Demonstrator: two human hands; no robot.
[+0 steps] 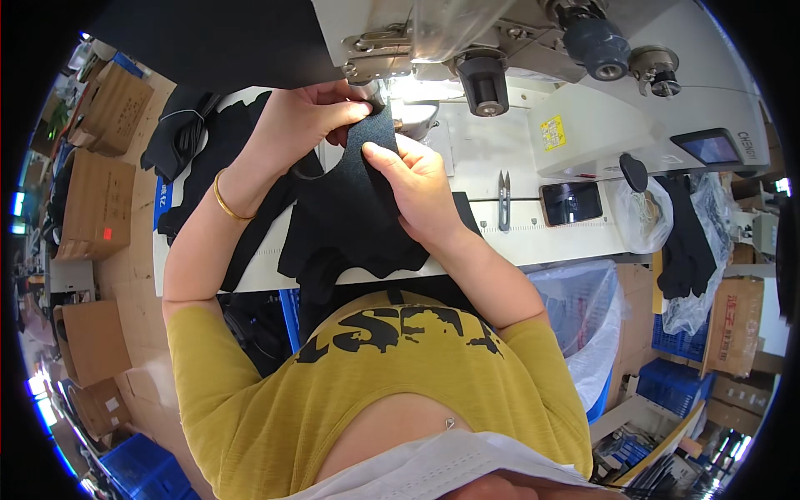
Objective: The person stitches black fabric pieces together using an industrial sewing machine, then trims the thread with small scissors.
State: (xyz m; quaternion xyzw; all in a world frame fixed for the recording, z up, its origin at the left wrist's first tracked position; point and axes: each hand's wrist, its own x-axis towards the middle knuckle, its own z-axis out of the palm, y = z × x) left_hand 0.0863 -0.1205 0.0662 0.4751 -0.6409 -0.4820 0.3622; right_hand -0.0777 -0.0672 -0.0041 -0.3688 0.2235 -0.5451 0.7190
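Left grip: the left grip pinches the cloth between thumb and fingers, right under the machine's head; some of its fingers are hidden behind the work.
Right grip: the right grip also grasps the cloth, its thumb pressed flat on top and its other fingers mostly out of sight.
Cloth: the black cloth runs between the two grips, its narrow upper part at the metal foot, its wider part hanging below both grips over the counter's near edge.
Machine: the white machine stands above and to the right of the grips, a lamp glow beside the foot; dark knobs hang up and right of the right grip, and a small screen sits farther right.
Counter: the pale counter lies under both grips.
Snips: the snips lie just right of the right grip, tips pointing away from the person.
Phone: the dark phone lies beyond the snips, farther right of that grip.
Bangle: a gold bangle circles the left wrist, below the left grip.
Pile: a black pile lies left of the left grip.
Bin: a blue bin with a clear liner stands below and right of the right grip.
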